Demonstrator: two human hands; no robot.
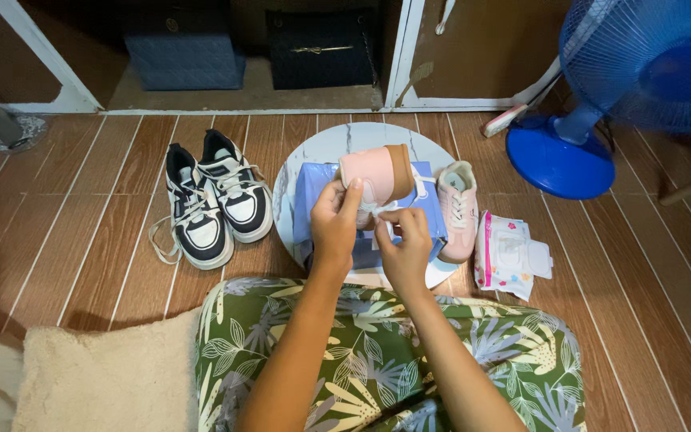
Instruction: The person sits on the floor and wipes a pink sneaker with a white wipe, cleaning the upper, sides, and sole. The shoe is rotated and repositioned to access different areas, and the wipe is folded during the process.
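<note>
floor [81, 200] | sneakers [213, 196] | round board [313, 148] | wipes pack [509, 256] | fan [561, 160]

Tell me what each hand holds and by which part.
The left hand grips the pink shoe at its side, near the laces. The right hand pinches a white lace of that shoe.

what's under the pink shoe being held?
Under the pink shoe, a blue cloth lies on a round marbled board. The left hand and right hand cover the cloth's middle.
</note>
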